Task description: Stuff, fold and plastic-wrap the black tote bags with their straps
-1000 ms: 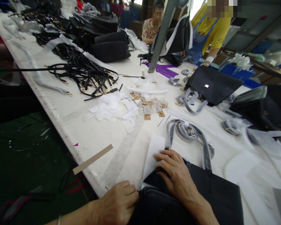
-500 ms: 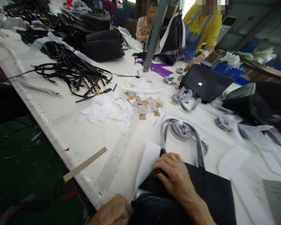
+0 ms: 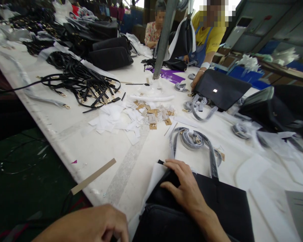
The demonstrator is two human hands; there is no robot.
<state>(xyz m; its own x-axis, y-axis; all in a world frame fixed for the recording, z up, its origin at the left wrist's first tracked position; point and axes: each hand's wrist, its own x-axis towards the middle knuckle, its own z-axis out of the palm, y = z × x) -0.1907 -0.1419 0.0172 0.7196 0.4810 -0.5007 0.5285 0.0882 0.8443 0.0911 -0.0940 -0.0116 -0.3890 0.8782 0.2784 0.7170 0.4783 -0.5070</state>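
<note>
A black bag (image 3: 227, 205) lies at the bottom of the view, its wrapped handle (image 3: 213, 158) standing up around a coiled, plastic-wrapped strap (image 3: 192, 139). My right hand (image 3: 185, 188) rests on the bag's upper left edge, thumb apart from the fingers, with black material between and beneath them. White sheet material (image 3: 154, 178) sticks out along the bag's left side. At the lower left, my left hand (image 3: 109, 222) is beside the bag, its fingers curled downward and partly cut off by the frame; whatever they hold, if anything, is hidden.
Black straps (image 3: 78, 77), white slips (image 3: 111, 116) and brown tags (image 3: 153, 112) lie beyond the bag. A tan strip (image 3: 94, 176) overhangs the left table edge. A metal pole (image 3: 164, 40) stands ahead. Two people are across the table; one reaches beside a black flap bag (image 3: 219, 89).
My left hand has moved left and nearer the camera. My right hand's thumb and fingers have spread more on the bag. The person in yellow has leaned and reached toward the flap bag.
</note>
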